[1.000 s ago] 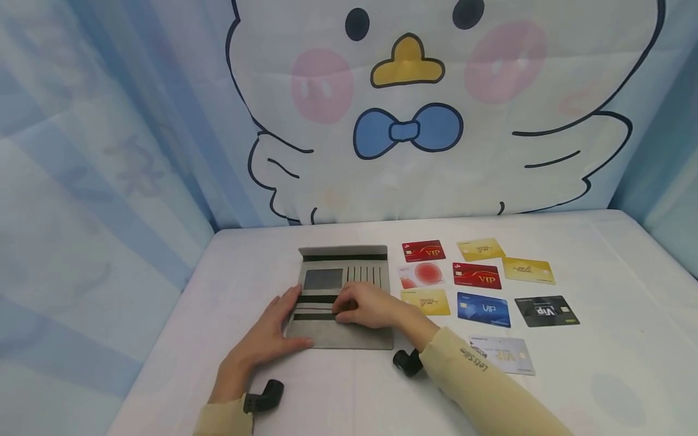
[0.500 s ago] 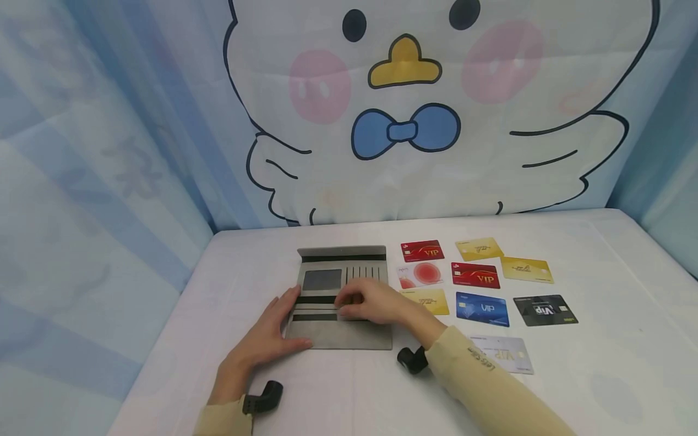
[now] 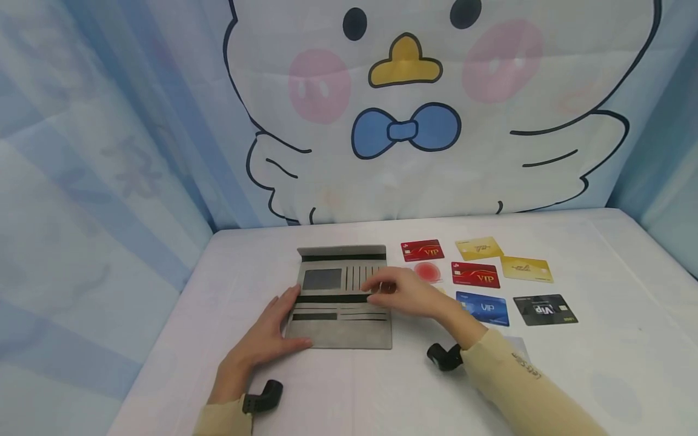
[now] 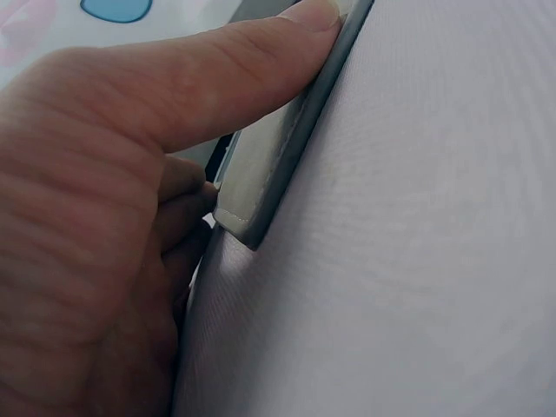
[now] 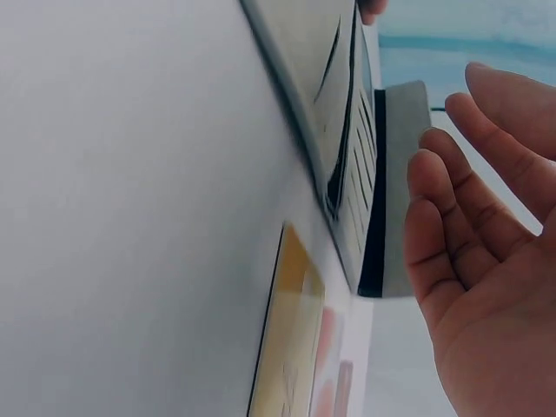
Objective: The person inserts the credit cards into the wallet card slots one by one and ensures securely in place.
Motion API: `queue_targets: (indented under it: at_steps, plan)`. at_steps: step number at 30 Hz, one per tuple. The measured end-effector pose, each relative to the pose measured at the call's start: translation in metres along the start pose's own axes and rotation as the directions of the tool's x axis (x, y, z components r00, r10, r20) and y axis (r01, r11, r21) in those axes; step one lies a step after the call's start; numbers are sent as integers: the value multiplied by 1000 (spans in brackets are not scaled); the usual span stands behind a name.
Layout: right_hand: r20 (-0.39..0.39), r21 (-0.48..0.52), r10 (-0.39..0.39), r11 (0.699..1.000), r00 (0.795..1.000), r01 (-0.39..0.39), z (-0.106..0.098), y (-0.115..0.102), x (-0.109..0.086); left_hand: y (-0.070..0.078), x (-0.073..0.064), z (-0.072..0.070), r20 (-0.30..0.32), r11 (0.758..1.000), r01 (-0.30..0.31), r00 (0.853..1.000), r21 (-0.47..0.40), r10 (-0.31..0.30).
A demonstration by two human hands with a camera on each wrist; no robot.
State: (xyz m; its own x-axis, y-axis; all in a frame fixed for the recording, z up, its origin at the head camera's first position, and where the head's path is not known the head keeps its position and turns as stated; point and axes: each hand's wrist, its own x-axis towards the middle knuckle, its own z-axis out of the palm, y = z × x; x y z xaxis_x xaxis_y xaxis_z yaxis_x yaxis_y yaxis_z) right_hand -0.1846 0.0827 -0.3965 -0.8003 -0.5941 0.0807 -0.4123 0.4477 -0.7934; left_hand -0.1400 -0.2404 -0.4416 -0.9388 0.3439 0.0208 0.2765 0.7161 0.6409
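An unfolded grey card wallet (image 3: 349,340) lies on the white table, with dark bands, a dark window pocket at the upper left and several card slots. My left hand (image 3: 264,336) rests at its left side; in the left wrist view the thumb (image 4: 252,74) presses on the lower edge of the wallet. Over the wallet's right edge hovers my right hand (image 3: 411,293), its fingers loosely bent and nothing between them, as the right wrist view confirms. Just beyond that hand lies a yellow card (image 5: 291,321), mostly hidden behind the hand in the head view.
Right of the wallet lie two red cards (image 3: 422,250), two more yellow cards (image 3: 527,269), a pink-circle card (image 3: 427,272), a blue card (image 3: 482,309) and a black card (image 3: 545,310). A silver card (image 3: 518,346) is partly under the right sleeve. A printed curtain (image 3: 403,188) stands behind.
My right hand has lifted off the wallet's lower slots and moved right and slightly away, uncovering them and covering the nearby yellow card. The left hand has stayed in place.
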Motion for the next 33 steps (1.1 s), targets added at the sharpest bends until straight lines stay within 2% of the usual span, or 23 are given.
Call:
queue_targets:
  at_steps: [9,19,26,33]
  plan:
    - [-10,19,21,1000,1000,-21,-14,14,-25,0,0,-1,11,1000,5,1000,5,-5]
    - [-39,19,74,997,996,-74,-31,10,-59,0,0,-1,2,1000,-18,1000,3,18]
    - [-91,-41,81,996,993,-85,-46,16,-87,1,-2,-1,-5,1000,16,1000,11,-16]
    - [-109,-90,165,980,980,-175,-60,22,-110,3,-1,0,0,1000,17,1000,13,-17]
